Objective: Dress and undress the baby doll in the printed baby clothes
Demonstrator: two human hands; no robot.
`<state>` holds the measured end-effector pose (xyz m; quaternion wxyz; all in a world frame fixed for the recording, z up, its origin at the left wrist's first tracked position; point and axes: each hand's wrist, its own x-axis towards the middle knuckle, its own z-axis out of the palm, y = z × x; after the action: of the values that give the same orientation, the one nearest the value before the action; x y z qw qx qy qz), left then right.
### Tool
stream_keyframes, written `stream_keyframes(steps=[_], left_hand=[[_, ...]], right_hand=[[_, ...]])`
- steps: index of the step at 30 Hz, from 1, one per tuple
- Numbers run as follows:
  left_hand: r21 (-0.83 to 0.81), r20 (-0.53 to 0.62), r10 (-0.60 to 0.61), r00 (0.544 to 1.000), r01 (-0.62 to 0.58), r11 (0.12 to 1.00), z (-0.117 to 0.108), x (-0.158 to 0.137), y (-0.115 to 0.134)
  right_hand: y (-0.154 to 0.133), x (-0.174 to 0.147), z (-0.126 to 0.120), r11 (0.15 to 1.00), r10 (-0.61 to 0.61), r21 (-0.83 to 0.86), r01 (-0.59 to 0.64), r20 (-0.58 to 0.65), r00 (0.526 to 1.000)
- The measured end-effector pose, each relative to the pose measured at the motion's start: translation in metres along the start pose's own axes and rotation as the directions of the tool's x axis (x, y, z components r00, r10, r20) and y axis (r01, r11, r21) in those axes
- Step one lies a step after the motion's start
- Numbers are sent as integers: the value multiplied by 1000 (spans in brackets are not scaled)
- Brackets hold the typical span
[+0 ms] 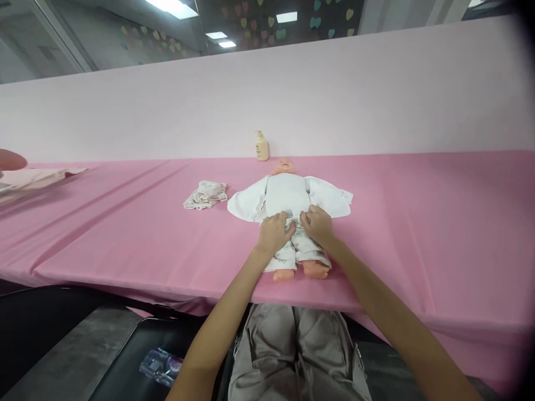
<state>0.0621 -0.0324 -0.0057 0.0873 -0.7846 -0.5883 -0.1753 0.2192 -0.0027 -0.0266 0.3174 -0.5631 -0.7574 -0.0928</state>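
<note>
A baby doll (284,166) lies on its back, its feet toward me. It wears a white long-sleeved top (286,195) with both sleeves spread out sideways. Printed white pants (307,245) cover its legs, and the bare feet stick out below the cuffs. My left hand (276,231) is closed on the waistband at the left side. At the right side of the waist, my right hand (317,224) has its fingers curled around the same waistband. A small grey patch shows between my hands.
A folded printed cloth (205,195) lies left of the doll on the pink tablecloth (146,239). Behind its head stands a pale yellow pump bottle (261,147) by the white wall. At far left are pale fabric (37,178) and part of another doll-like shape. A plastic bottle (161,366) lies on a black chair.
</note>
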Motion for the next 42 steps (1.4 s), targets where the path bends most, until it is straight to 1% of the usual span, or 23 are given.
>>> stream_keyframes(steps=[2, 3, 5, 7, 10, 13, 14, 16, 19, 22, 24, 26, 27, 29, 30, 32, 35, 37, 39, 40, 42], left_hand=[[-29, 81, -50, 995, 52, 998, -3, -1, 1], [-42, 105, -59, 993, 64, 997, -5, -2, 2], [-67, 127, -39, 991, 48, 997, -8, -9, 2], [-72, 120, 8, 993, 1, 997, -11, -20, 3], [-43, 88, 84, 993, -81, 996, -16, -38, 7], [-8, 87, 85, 993, -85, 996, -19, -48, 12], [-1, 97, 80, 992, -81, 997, -19, -49, 13], [-17, 126, 95, 987, -93, 995, -19, -49, 15], [-134, 150, 129, 980, -110, 985, -18, -50, 12], [-319, 98, 145, 985, -107, 942, -20, -54, 5], [-438, 78, 172, 982, -121, 891, -26, -60, 1], [-514, 101, 203, 974, -124, 849, -33, -67, -2], [-526, 120, 209, 971, -116, 842, -36, -71, -3], [-508, 143, 194, 971, -96, 856, -38, -81, -1], [-489, 136, 171, 976, -84, 868, -36, -87, 1], [-468, 84, 116, 990, -64, 881, -28, -99, 5], [-469, -60, 55, 997, -77, 880, -11, -117, 12], [-446, -168, 56, 984, -126, 886, -1, -125, 14], [-408, -246, 66, 967, -166, 898, 4, -131, 15], [-393, -267, 69, 961, -174, 903, 6, -132, 15], [-380, -268, 59, 962, -161, 911, 6, -134, 15]], right_hand=[[0, 1, 1, 996, -80, 36, 82, -39, 996], [1, 1, 0, 991, -119, 64, 122, -38, 992], [2, 1, -2, 982, -160, 104, 158, 10, 987], [2, 2, -6, 988, -134, 94, 125, 102, 986], [-2, 1, -12, 999, -47, 22, 43, 225, 973], [-9, -5, -23, 999, -5, -32, 15, 290, 957], [-10, -9, -29, 1000, -5, -18, 12, 312, 950], [-13, -22, -42, 997, -24, 72, -2, 353, 935], [-14, -51, -62, 971, -80, 239, -17, 390, 917], [-14, -79, -70, 955, -108, 295, -19, 410, 906], [-15, -90, -69, 949, -86, 313, -46, 394, 915], [-17, -95, -66, 938, -54, 337, -79, 368, 928], [-19, -96, -65, 933, -34, 346, -98, 356, 934], [-25, -99, -61, 925, 19, 353, -143, 333, 943], [-28, -102, -59, 921, 55, 351, -170, 315, 948], [-36, -109, -55, 911, 141, 344, -228, 258, 956], [-45, -121, -49, 904, 238, 320, -284, 178, 955], [-50, -127, -49, 902, 252, 318, -291, 159, 955], [-52, -129, -50, 887, 261, 349, -303, 162, 951], [-52, -130, -51, 874, 268, 372, -314, 170, 948], [-51, -130, -52, 855, 274, 405, -325, 181, 945]])
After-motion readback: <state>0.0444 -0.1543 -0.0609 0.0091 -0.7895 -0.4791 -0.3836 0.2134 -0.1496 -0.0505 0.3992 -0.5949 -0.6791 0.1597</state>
